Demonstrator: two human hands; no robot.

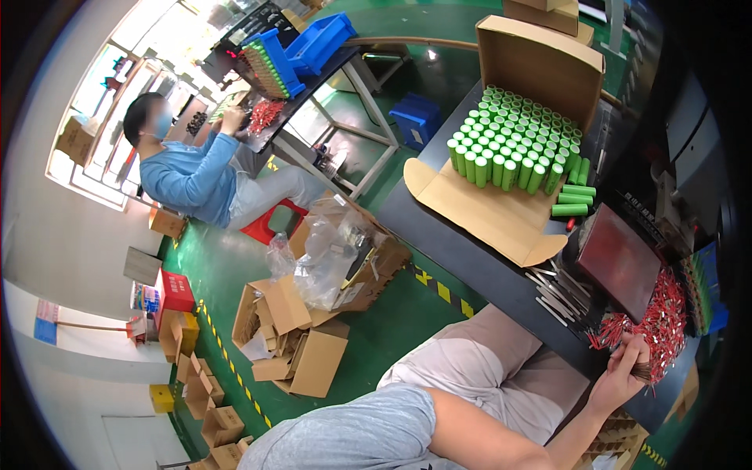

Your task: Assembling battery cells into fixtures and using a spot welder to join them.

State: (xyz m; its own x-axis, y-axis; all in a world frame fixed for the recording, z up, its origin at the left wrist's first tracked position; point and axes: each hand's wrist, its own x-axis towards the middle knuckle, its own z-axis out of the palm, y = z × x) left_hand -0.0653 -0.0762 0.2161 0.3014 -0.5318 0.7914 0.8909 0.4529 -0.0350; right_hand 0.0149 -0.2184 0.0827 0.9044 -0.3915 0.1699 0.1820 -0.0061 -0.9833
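My left hand (619, 377) is at the right, at the near edge of a pile of short red wires with silvery ends (662, 317). Its fingers are closed together; what they pinch is too small and partly hidden to name. My right hand does not show. Beside the pile a box-shaped device with a flat reddish-brown top (619, 262) stands on the dark table (470, 254). Thin metal strips (558, 294) lie loosely to its left. Farther back, many green cylindrical battery cells (509, 149) stand upright in an opened cardboard box (540, 59), and several more lie on their sides (574, 200).
Cartons with plastic bags and cardboard scraps (301, 337) stand on the green floor left of my legs. A co-worker in blue (188, 176) sits at another table with red wires (266, 115) and blue bins (321, 43). A blue crate (417, 120) stands between the tables.
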